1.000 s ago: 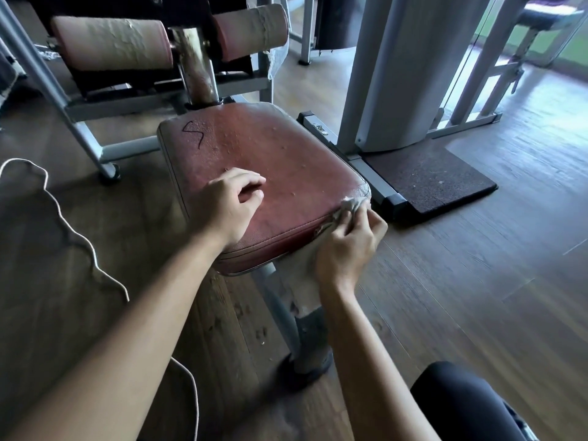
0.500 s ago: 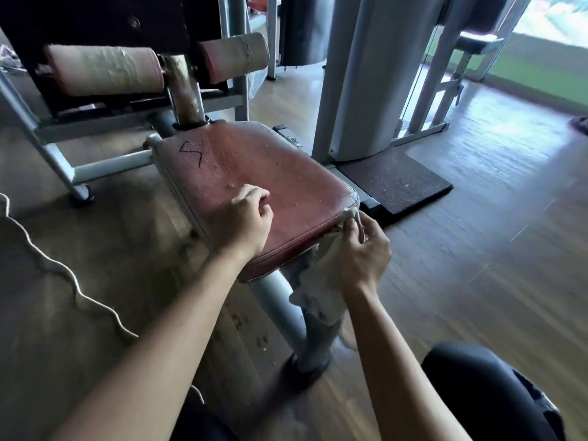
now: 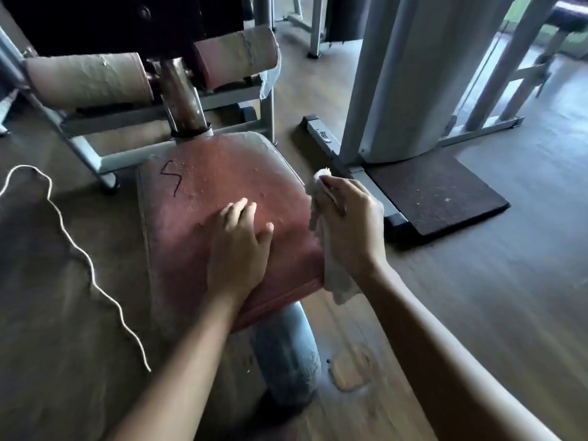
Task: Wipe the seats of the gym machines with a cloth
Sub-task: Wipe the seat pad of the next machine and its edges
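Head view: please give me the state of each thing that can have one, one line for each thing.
seat: worn, dotted with pale specks, black mark near its back left corner.
cloth: crumpled, held at the seat's right edge, hanging down.
left hand: flat on the seat, fingers straight.
right hand: grips the cloth.
roller pads: covers cracked and peeling.
cord: loose and wavy on the floor.
mat: flat on the floor.

One seat [image 3: 216, 186], one cloth [image 3: 339, 283], two hands [image 3: 237, 249] [image 3: 350, 230], two roller pads [image 3: 86, 79] [image 3: 235, 57].
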A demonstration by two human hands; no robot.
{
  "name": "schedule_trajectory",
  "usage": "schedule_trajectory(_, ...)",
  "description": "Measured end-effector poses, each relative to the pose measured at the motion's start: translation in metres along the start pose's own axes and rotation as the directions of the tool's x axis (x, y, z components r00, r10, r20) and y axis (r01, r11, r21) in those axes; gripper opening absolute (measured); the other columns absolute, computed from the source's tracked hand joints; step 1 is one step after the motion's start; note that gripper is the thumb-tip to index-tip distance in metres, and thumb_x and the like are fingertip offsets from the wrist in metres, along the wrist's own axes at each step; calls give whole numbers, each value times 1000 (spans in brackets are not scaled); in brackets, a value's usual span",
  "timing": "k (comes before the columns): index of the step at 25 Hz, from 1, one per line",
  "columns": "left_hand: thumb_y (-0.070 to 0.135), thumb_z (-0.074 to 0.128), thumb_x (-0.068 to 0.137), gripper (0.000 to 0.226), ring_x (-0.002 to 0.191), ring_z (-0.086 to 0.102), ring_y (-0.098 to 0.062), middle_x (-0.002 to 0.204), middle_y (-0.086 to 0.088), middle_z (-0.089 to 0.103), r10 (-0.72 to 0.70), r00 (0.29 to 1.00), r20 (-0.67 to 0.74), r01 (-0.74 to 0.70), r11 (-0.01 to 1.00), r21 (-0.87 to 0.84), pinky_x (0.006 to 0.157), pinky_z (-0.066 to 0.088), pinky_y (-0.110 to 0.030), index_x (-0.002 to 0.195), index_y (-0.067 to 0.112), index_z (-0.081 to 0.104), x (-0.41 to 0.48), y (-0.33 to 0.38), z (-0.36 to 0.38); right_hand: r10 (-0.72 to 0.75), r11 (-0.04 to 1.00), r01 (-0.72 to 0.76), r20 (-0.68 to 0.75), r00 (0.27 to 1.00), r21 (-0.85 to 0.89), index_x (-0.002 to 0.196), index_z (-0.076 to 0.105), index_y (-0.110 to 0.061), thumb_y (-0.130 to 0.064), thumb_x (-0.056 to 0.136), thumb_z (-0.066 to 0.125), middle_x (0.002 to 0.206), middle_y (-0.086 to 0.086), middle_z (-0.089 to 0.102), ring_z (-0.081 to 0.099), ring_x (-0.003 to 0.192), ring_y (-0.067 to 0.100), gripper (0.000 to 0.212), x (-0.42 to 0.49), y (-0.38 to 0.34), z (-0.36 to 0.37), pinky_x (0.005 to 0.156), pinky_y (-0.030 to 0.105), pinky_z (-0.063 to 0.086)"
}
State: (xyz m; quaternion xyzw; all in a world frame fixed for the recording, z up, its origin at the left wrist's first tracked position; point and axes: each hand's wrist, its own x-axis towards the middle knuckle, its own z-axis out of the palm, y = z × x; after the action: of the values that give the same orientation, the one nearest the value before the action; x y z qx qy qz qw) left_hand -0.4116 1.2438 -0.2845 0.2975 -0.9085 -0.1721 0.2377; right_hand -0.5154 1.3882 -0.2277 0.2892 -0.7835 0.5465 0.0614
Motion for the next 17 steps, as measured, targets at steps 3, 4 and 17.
schedule_trajectory(3, 28, 45, 99, 49, 143, 37, -32, 150, -16, 47, -74, 997, 21, 74, 997, -25, 119, 29, -45, 140, 3, 53, -5, 3, -5, -201, 928, 312, 432, 879, -203, 102, 74, -19, -25, 94, 60, 109, -2, 72, 65, 98, 24, 17, 25, 4, 25, 84, 33, 50)
schedule_trajectory(4, 27, 41, 100, 49, 147, 33, -27, 153, -12, 44, -118, 992, 46, 120, 991, -59, 121, 26, -42, 143, 4, 51, -4, 5, -6, -193, 881, 393, 558, 807, -264, 108, 72, -24, -30, 94, 56, 120, -6, 70, 61, 111, 25, 22, 31, 7, 28, 91, 37, 49)
schedule_trajectory(17, 12, 46, 100, 46, 149, 31, -26, 156, -11, 40, -169, 978, 121, 172, 985, -12, 121, 27, -46, 145, 1, 47, 4, 12, -12, 40, 941, 215, 714, 699, -263, 144, 52, -29, -23, 97, 60, 132, -5, 55, 54, 101, 25, 48, 65, 29, 9, 91, 33, 45)
